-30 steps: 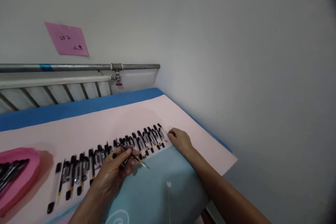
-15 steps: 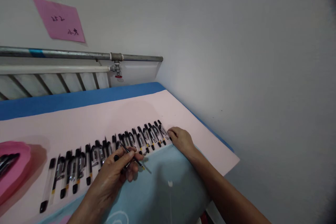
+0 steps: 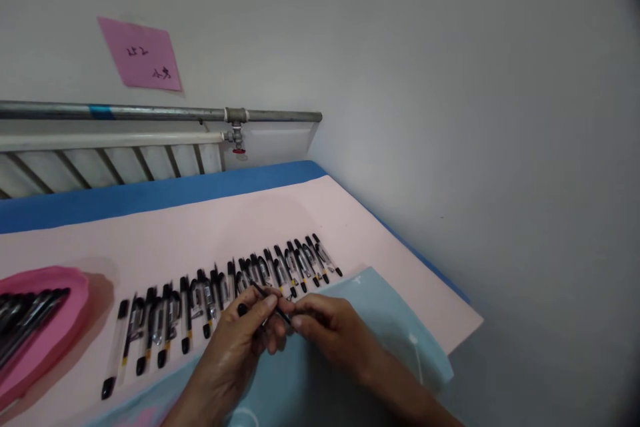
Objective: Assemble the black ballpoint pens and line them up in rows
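Note:
A long row of clear pens with black caps (image 3: 215, 293) lies across a pale pink sheet (image 3: 210, 233). In front of the row, over a light blue cloth (image 3: 385, 320), my left hand (image 3: 240, 340) is closed on a thin black pen part (image 3: 267, 299). My right hand (image 3: 330, 330) has come against it, and its fingertips pinch the same part at the near end. Both hands meet just in front of the middle of the row.
A pink tray (image 3: 45, 340) with several black pens sits at the left edge. A blue mat (image 3: 150, 193) runs behind the pink sheet. Beyond it are a metal pipe (image 3: 165, 112) and a radiator, with a pink paper note (image 3: 143, 55) on the wall.
My right hand left the right end of the pen row and moved left to meet my left hand on the thin pen part. The view shifted slightly.

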